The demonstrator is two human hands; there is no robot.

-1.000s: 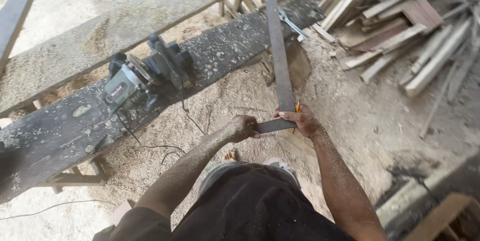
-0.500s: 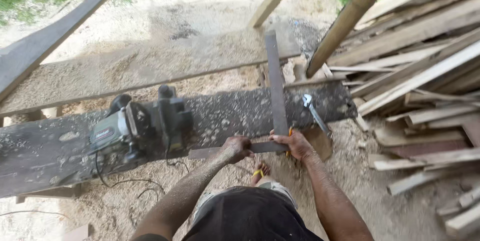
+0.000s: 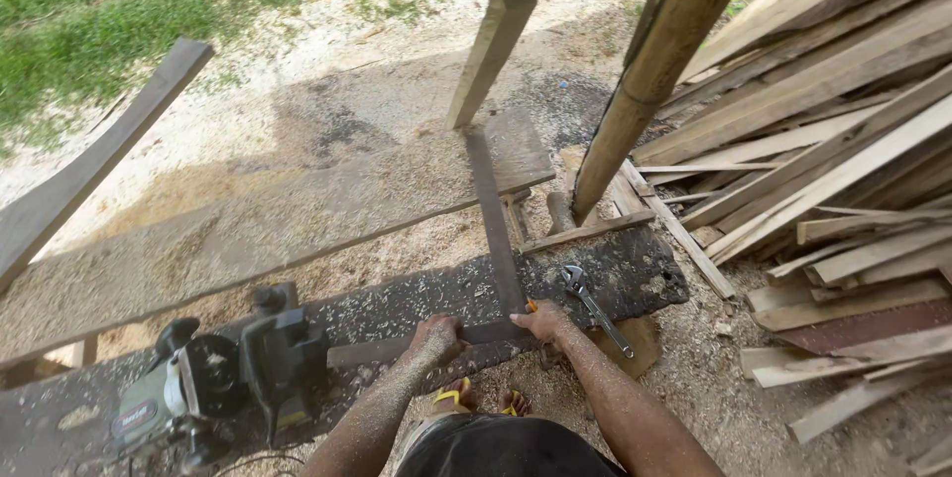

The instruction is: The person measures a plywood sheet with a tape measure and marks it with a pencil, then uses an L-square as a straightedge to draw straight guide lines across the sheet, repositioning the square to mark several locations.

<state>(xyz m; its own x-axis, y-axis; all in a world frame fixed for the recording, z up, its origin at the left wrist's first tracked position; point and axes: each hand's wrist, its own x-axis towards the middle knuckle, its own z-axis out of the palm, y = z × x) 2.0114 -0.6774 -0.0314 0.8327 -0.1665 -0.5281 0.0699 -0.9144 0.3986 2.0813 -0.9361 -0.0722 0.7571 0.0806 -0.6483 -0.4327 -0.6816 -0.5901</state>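
Note:
A large dark metal carpenter's square [image 3: 493, 229] lies on a dark, sawdust-covered plank [image 3: 615, 274] in front of me. Its long arm runs away from me across the plank. Its short arm points left along the plank's near edge. My left hand [image 3: 436, 336] presses down on the short arm. My right hand [image 3: 540, 322] grips the square's corner and holds an orange pencil. Both forearms are dusted with sawdust.
An electric planer [image 3: 223, 373] sits on the plank at the left. An adjustable wrench [image 3: 593, 306] lies right of my right hand. A lighter wide board [image 3: 248, 229] lies behind. A wooden post [image 3: 659, 70] and stacked timber [image 3: 843, 170] stand at right.
My hands have brought the square down from the air onto the dark plank and now press it flat there. My view has tilted up toward the grass.

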